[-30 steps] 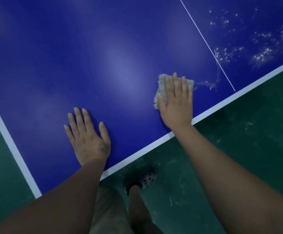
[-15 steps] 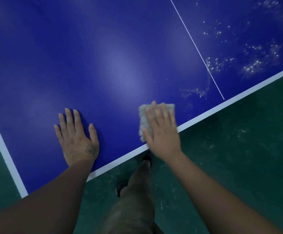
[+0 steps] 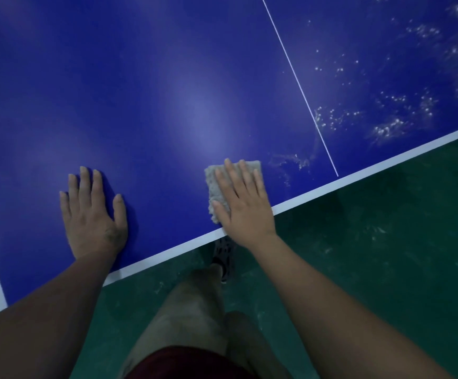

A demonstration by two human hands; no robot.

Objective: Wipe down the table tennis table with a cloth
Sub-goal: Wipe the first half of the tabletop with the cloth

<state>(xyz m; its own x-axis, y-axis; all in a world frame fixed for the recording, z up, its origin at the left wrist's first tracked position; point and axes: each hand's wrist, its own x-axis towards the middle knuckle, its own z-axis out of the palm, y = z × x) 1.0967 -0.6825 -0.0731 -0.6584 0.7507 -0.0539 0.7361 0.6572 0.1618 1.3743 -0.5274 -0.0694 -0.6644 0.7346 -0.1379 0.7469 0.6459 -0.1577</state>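
The blue table tennis table [image 3: 167, 91] fills the upper part of the view, with white edge lines and a thin white centre line. A small grey cloth [image 3: 213, 184] lies flat near the table's near edge. My right hand [image 3: 245, 205] presses on the cloth with straight fingers and covers most of it. My left hand [image 3: 92, 214] rests flat on the bare blue surface further left, fingers spread. White wet speckles [image 3: 386, 116] cover the table right of the centre line, and a faint smear [image 3: 290, 160] lies just right of the cloth.
Dark green floor [image 3: 372, 255] lies below the table's near edge and past its left edge. My legs and one patterned shoe [image 3: 223, 255] stand under the near edge.
My right hand drew the cloth back from near the centre line toward the near edge, leaving a smear. The left hand stayed flat on the table.
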